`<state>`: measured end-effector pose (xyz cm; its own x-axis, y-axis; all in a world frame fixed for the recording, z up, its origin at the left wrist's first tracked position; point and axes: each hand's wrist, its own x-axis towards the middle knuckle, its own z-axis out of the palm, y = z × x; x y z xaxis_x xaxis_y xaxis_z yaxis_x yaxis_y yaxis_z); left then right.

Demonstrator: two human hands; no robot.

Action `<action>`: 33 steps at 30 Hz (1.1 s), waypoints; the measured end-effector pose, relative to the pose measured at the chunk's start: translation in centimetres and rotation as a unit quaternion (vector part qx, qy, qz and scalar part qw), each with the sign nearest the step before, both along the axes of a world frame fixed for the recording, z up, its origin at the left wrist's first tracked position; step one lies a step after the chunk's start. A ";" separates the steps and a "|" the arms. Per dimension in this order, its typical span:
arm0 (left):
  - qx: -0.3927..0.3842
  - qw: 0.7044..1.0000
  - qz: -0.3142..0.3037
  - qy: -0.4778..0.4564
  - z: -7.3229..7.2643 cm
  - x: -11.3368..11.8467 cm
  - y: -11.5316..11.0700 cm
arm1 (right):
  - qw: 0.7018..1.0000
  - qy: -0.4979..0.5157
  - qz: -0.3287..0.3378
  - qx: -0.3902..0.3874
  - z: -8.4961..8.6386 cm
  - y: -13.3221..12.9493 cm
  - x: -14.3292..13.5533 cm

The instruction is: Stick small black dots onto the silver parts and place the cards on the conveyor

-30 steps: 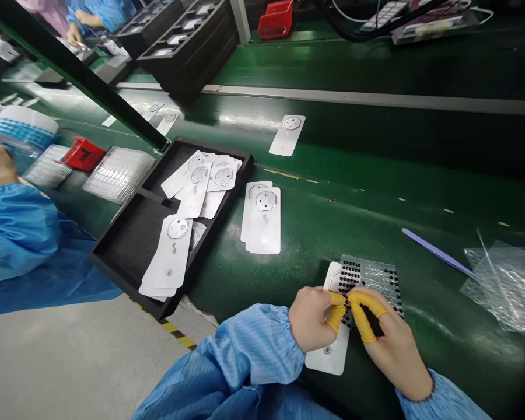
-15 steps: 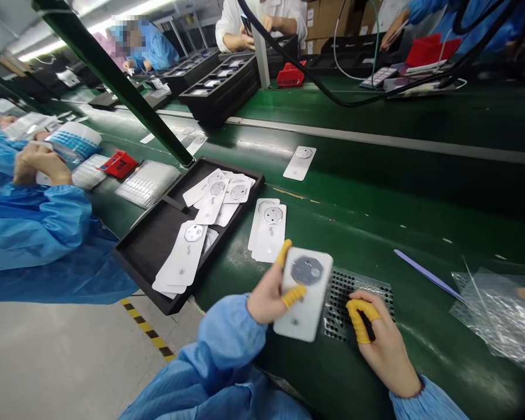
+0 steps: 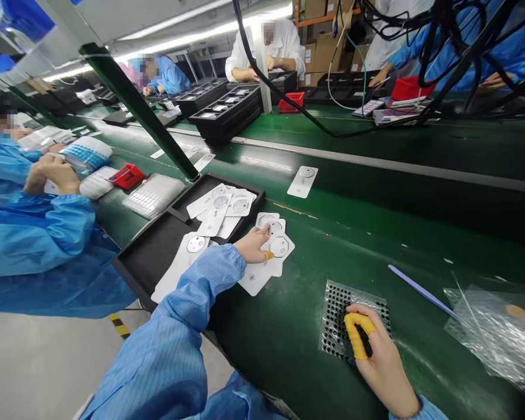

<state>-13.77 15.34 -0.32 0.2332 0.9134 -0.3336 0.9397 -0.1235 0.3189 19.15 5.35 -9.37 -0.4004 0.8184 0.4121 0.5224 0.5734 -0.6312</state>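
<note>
While the left hand point(image 3: 252, 245) — grip unclear — touches light-looking cards point(image 3: 280, 247), best edge-held, toward the surface's point(image 3: 289, 332) near edge, the right hand point(image 3: 380, 354) pinches narrowly.

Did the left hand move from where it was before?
Yes. The left hand moved away from the dotted sheet, toward the black tray, over the white cards.

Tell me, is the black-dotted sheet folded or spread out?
Spread out: the black-dotted sheet lies flat on the green bench, rows of dots showing; the right hand hides part.
</note>
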 end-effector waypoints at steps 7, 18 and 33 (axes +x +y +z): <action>0.010 0.999 0.033 -0.037 -0.1 -0.3 -0.6 | 1.000 0.012 -0.011 -0.012 0.6 0.1 -0.2; 0.091 0.905 0.213 -0.358 3.0 1.2 -4.6 | 0.973 0.177 -0.061 -0.132 1.2 0.4 -0.1; -0.088 0.795 0.166 -0.576 3.0 14.7 -13.8 | 0.988 -0.023 -0.119 0.094 10.1 -4.4 -0.8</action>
<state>0.97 1.49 2.65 0.2324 0.9512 -0.2031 -0.0185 0.2130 0.9769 18.37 0.93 0.71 -0.2271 0.8022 0.5522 0.6831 0.5354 -0.4968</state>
